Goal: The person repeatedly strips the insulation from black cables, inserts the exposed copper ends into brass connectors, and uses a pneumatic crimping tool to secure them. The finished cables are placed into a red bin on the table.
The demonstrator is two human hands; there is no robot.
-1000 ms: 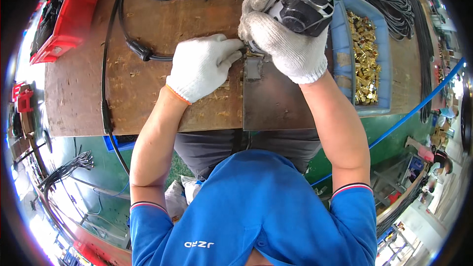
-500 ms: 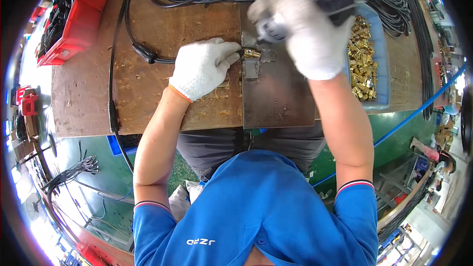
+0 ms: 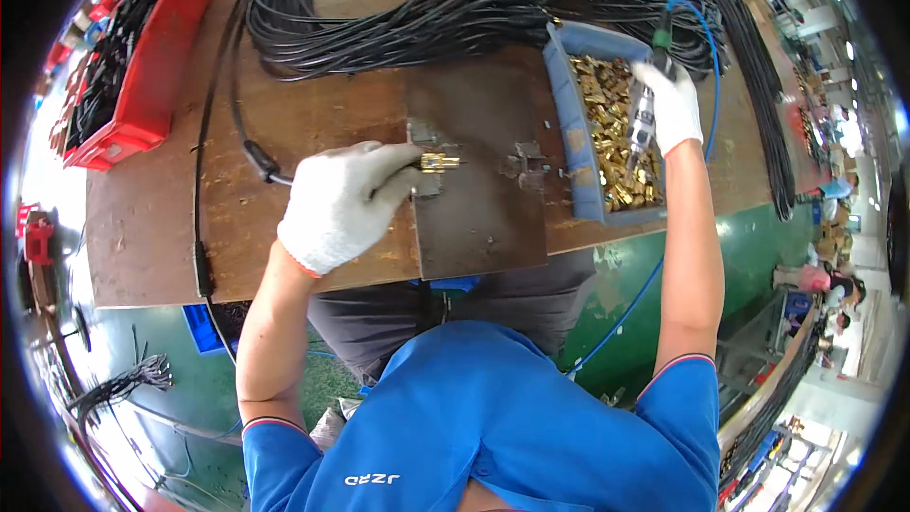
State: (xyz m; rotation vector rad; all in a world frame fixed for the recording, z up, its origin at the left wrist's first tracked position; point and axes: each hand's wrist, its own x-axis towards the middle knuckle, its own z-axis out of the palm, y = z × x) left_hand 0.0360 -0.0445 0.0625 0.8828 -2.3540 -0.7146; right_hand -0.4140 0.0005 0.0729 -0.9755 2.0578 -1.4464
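Observation:
My left hand (image 3: 341,199), in a white knitted glove, pinches the end of a black cable, and a brass connector (image 3: 439,162) sticks out past the fingertips. The connector lies over a dark metal plate (image 3: 482,228) on the workbench. Gloved as well, my right hand (image 3: 677,106) grips a silver pneumatic screwdriver (image 3: 642,118) with a green end and a blue air hose (image 3: 713,57). Its narrow tip points down over a blue bin (image 3: 580,175) of brass parts. The cable's inline black moulding (image 3: 258,161) rests left of my left hand.
Bundled black cables (image 3: 379,38) lie across the back of the wooden workbench (image 3: 142,228). A red bin (image 3: 161,76) with black parts stands at the far left. More cables (image 3: 758,104) run along the right side. The blue hose hangs past the front edge.
My right hand has carried the screwdriver right, away from the connector, to over the blue bin. My left hand still pinches the cable end. The whole view has shifted.

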